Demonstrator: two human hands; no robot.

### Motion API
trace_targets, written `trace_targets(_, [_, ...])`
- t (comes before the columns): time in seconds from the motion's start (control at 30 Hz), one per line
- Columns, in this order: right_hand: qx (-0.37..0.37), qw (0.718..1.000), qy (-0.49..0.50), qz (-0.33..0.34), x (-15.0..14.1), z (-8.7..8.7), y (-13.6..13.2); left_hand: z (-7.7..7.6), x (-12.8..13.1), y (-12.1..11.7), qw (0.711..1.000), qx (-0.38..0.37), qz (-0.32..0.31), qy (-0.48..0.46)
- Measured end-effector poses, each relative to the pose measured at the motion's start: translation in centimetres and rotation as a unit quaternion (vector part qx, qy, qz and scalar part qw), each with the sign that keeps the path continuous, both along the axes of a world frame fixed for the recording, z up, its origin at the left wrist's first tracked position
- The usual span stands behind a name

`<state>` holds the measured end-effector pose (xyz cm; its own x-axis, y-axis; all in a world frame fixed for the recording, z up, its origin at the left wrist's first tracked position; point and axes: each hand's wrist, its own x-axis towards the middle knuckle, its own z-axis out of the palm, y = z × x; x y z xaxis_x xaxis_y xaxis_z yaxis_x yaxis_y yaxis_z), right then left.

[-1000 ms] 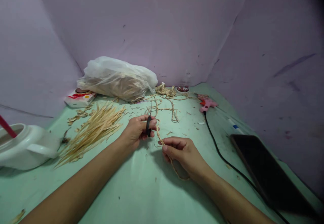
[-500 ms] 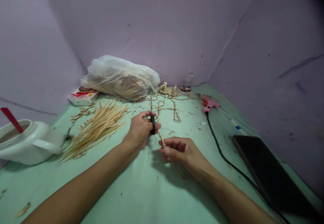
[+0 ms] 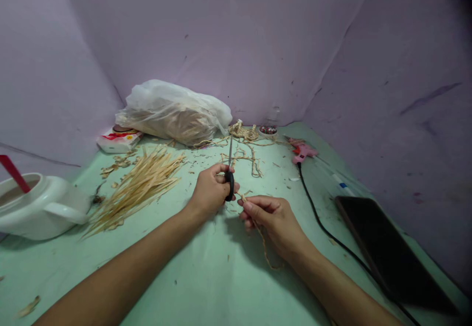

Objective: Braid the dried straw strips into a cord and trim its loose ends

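Observation:
My left hand (image 3: pixel 212 188) is closed around a pair of scissors (image 3: pixel 229 184) with black handles, their blades pointing away from me toward the back of the table. Just to the right, my right hand (image 3: pixel 271 218) pinches a twisted straw-coloured cord (image 3: pixel 266 252) between thumb and fingers. One end of the cord runs up to the fingers of my left hand; the other dangles below my right hand in a loose curve. Further back, more of this cord (image 3: pixel 254 161) lies on the table past the scissors.
Left are a bundle of dry fibre strips (image 3: pixel 147 183) and a white pot (image 3: pixel 55 208) with a red stick. Behind stand a plastic bag (image 3: pixel 173 109) and a dish of beads (image 3: pixel 268 130). A pink glue gun (image 3: pixel 304 153), its black cable and a phone (image 3: pixel 391 252) lie right.
Both hands have shifted slightly right, the scissors moving along with the left hand. The cord between the hands now slants more, and its hanging end has swung.

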<state>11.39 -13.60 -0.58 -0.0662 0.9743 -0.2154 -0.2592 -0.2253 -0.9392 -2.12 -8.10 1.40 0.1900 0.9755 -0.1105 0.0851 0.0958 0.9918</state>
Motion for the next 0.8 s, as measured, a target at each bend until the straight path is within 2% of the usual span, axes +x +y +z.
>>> trace_targets(0.07, [-0.028, 0.998, 0.015, -0.047, 0.2, 0.1, 0.4, 0.1, -0.8, 0.2, 0.993, 0.062, -0.042, 0.092])
trace_targets(0.1, [-0.037, 0.996, 0.020, -0.072, 0.3, 0.1, 0.6, 0.1, -1.2, 0.2, 0.978, 0.115, -0.069, 0.158])
trace_targets(0.17, [-0.041, 0.993, 0.023, -0.111, 0.7, 0.2, 1.1, 0.3, -1.9, 0.0, 0.918, 0.227, -0.109, 0.306])
trace_targets(0.23, [-0.036, 0.991, 0.024, -0.128, 1.1, 0.3, 1.4, 0.4, -2.3, -0.4, 0.849, 0.307, -0.137, 0.408])
trace_targets(0.33, [-0.028, 0.992, 0.017, -0.126, 1.5, 0.3, 1.7, 0.2, -2.3, -0.7, 0.768, 0.376, -0.169, 0.491])
trace_targets(0.4, [-0.019, 0.993, -0.005, -0.116, 1.6, 0.2, 1.7, -0.1, -2.3, -0.7, 0.736, 0.395, -0.182, 0.519])
trace_targets(0.5, [0.007, 0.992, -0.051, -0.112, 1.6, 0.2, 1.6, -0.5, -2.3, -0.5, 0.718, 0.404, -0.192, 0.533])
trace_targets(0.6, [0.028, 0.989, -0.086, -0.115, 1.6, 0.2, 1.6, -0.7, -2.4, -0.4, 0.715, 0.406, -0.199, 0.533])
trace_targets(0.8, [0.047, 0.985, -0.118, -0.115, 1.7, 0.0, 1.7, -0.6, -2.5, -0.2, 0.742, 0.389, -0.239, 0.492])
